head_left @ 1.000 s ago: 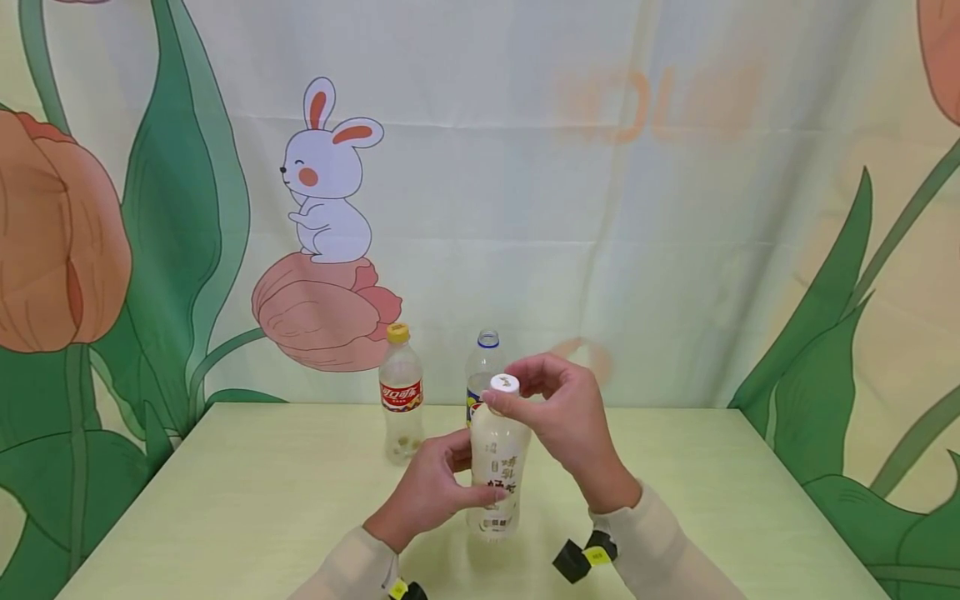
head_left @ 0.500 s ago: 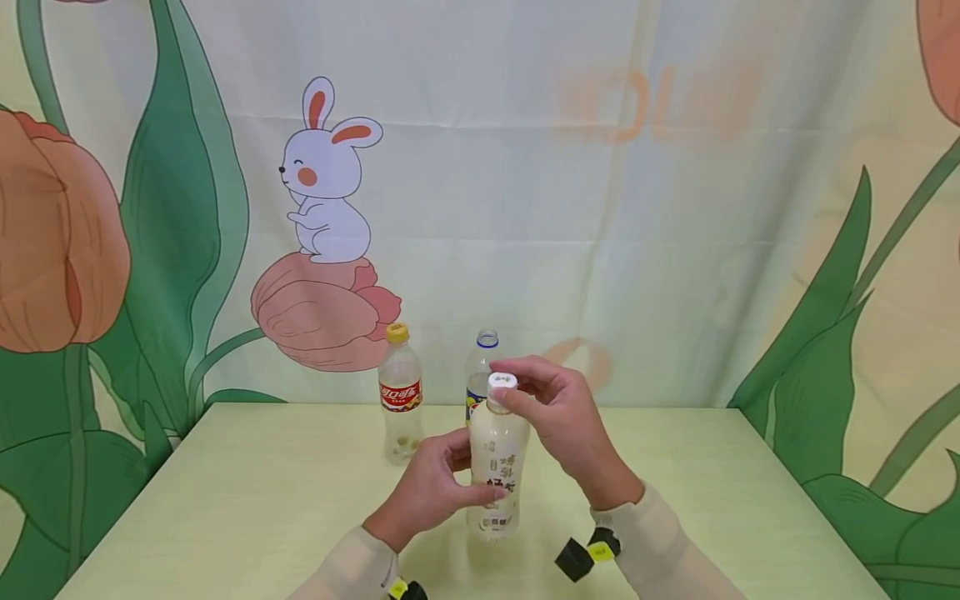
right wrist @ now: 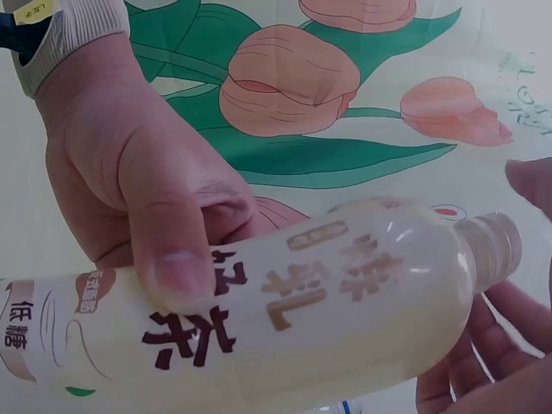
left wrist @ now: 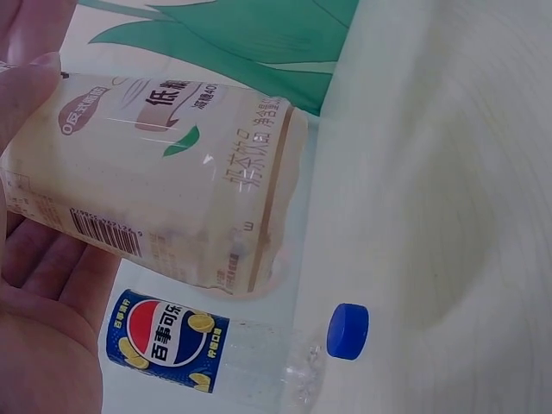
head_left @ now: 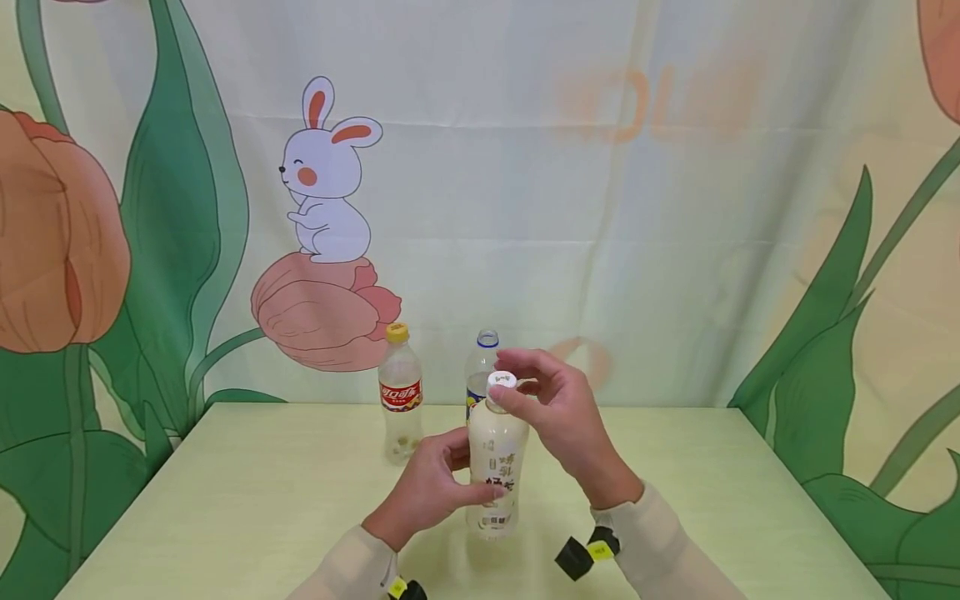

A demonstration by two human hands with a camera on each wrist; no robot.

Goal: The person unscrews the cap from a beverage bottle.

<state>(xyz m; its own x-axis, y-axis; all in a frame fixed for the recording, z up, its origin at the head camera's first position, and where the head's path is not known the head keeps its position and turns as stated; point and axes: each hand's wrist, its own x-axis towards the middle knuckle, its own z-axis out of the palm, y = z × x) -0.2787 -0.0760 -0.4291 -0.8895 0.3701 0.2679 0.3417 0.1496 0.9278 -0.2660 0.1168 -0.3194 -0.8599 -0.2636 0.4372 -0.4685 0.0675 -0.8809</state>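
Our right hand (head_left: 566, 417) now spreads wider around the white cap (head_left: 502, 381); our left hand (head_left: 427, 485) grips the milk-tea bottle (head_left: 497, 443). We're likely between twists; can't tell cap tightness.

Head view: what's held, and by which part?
The left hand grips the tall cream plastic bottle around its body; the right hand apparently pinches the round white plastic cap by its side.

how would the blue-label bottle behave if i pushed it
The blue-label bottle would likely tip if pushed high, being tall and narrow. It is probably light, as its clear parts show no drink. Knocked over, it might roll, since its body looks round.
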